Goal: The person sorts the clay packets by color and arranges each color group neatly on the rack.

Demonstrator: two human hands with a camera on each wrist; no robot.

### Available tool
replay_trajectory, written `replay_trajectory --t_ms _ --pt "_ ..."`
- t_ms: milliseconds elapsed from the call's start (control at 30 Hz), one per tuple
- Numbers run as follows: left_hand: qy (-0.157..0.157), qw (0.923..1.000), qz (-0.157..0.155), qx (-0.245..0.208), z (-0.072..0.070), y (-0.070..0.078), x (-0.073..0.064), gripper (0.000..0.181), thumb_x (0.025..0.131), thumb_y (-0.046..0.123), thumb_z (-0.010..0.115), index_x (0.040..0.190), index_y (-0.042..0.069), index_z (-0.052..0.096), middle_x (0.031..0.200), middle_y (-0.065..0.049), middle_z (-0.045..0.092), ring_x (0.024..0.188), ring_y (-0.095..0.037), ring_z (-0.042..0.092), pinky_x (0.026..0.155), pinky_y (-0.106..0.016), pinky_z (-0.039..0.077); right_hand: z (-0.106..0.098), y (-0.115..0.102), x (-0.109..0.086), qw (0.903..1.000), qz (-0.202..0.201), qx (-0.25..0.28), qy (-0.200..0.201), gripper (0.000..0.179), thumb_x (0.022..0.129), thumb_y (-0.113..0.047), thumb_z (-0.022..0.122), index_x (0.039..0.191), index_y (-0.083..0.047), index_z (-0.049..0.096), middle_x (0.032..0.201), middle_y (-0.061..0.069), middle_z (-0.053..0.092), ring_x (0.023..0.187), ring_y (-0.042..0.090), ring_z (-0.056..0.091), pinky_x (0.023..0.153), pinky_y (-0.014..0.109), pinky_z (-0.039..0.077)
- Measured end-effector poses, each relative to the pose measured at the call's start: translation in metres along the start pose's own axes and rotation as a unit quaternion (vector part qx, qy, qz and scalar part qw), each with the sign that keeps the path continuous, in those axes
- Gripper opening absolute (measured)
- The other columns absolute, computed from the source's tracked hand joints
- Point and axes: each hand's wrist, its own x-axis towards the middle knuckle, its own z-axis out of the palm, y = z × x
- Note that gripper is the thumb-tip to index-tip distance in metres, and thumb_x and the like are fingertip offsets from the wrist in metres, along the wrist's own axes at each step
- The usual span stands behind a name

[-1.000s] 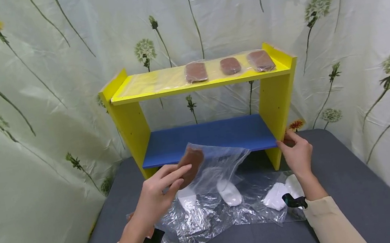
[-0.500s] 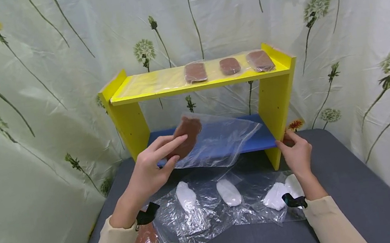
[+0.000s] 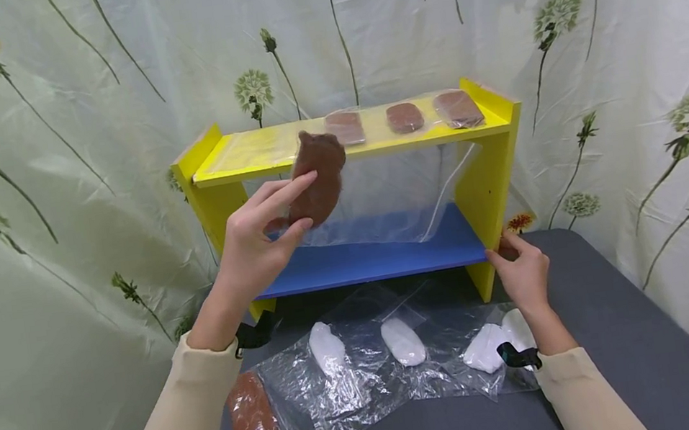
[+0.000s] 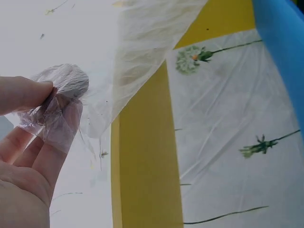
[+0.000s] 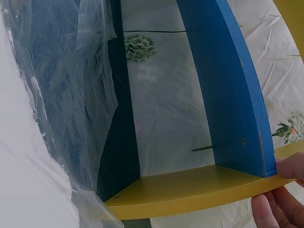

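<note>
My left hand (image 3: 257, 245) pinches a flat brown slab (image 3: 322, 181) inside a clear zip bag (image 3: 394, 197), thumb on one face and fingers on the other. It is raised before the yellow and blue shelf (image 3: 376, 258), level with the upper board's front edge, and the bag's loose end trails right. In the left wrist view the thumb and fingers squeeze the bagged slab (image 4: 71, 80). My right hand (image 3: 525, 271) grips the shelf's right side panel (image 3: 490, 203) by its front edge, close to the blue board's corner; the right wrist view shows the thumb and fingers on either side of the panel (image 5: 190, 194).
Several bagged brown slabs (image 3: 405, 118) lie on the right half of the yellow top board (image 3: 270, 148). On the grey table (image 3: 438, 428), below the shelf, are several bagged white lumps (image 3: 403, 341) and a bagged brown slab (image 3: 253, 416). A flowered curtain (image 3: 413, 39) hangs behind.
My left hand has lifted the bagged brown slab from just above the table bags up to the top board's height. My right hand keeps its grip on the side panel.
</note>
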Motion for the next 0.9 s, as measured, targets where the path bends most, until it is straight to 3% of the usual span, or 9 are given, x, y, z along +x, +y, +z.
replay_trajectory --t_ms 167,300,433,600,767,900 --pt "0.013 0.9993 -0.029 -0.021 -0.007 0.002 0.024 0.062 0.084 -0.007 0.076 0.142 0.012 0.061 0.124 -0.004 0.066 0.098 -0.016 0.059 0.078 -0.023 0.057 0.000 0.000 -0.001 1.0000 0.003 0.000 -0.002 0.041 0.089 -0.016 0.080 0.129 -0.019 0.072 0.104 0.008 0.076 0.096 0.022 0.069 0.072 0.015 0.045" --pt "0.016 0.9952 -0.062 -0.074 -0.015 0.008 0.044 0.062 0.087 -0.011 0.071 0.145 0.006 0.056 0.130 -0.010 0.063 0.097 -0.022 0.062 0.085 -0.029 0.057 0.000 -0.001 0.000 1.0000 -0.004 -0.003 -0.003 0.042 0.088 -0.016 0.080 0.130 -0.020 0.072 0.103 0.007 0.076 0.095 0.022 0.069 0.071 0.015 0.045" --pt "0.020 0.9830 -0.108 -0.147 -0.021 0.007 0.065 0.061 0.090 -0.011 0.067 0.147 0.007 0.053 0.135 -0.012 0.059 0.101 -0.030 0.064 0.087 -0.031 0.057 -0.001 -0.002 0.001 0.9999 -0.010 0.001 -0.002 0.043 0.088 -0.015 0.080 0.130 -0.020 0.072 0.102 0.008 0.076 0.095 0.023 0.068 0.069 0.016 0.045" --pt "0.024 0.9644 -0.175 -0.196 -0.028 -0.007 0.088 0.063 0.092 -0.005 0.068 0.148 0.019 0.054 0.134 -0.012 0.057 0.101 -0.031 0.065 0.084 -0.027 0.056 -0.001 -0.001 0.002 1.0000 -0.005 0.007 -0.004 0.042 0.089 -0.017 0.079 0.129 -0.019 0.072 0.103 0.008 0.075 0.096 0.023 0.068 0.068 0.014 0.045" --pt "0.017 0.9436 -0.250 -0.216 -0.029 -0.033 0.106 0.069 0.091 -0.001 0.071 0.150 0.031 0.050 0.130 -0.017 0.055 0.105 -0.032 0.065 0.089 -0.032 0.056 0.000 0.001 0.004 1.0000 0.002 0.004 -0.004 0.042 0.089 -0.017 0.079 0.130 -0.018 0.071 0.104 0.008 0.075 0.097 0.022 0.068 0.069 0.013 0.046" --pt "-0.003 0.9320 -0.308 -0.191 -0.026 -0.054 0.116 0.069 0.092 0.003 0.071 0.150 0.032 0.048 0.128 -0.017 0.051 0.103 -0.029 0.066 0.088 -0.032 0.057 0.001 0.001 0.002 0.9999 0.011 -0.001 -0.010 0.040 0.090 -0.019 0.079 0.129 -0.020 0.072 0.104 0.006 0.075 0.098 0.021 0.068 0.073 0.017 0.046"
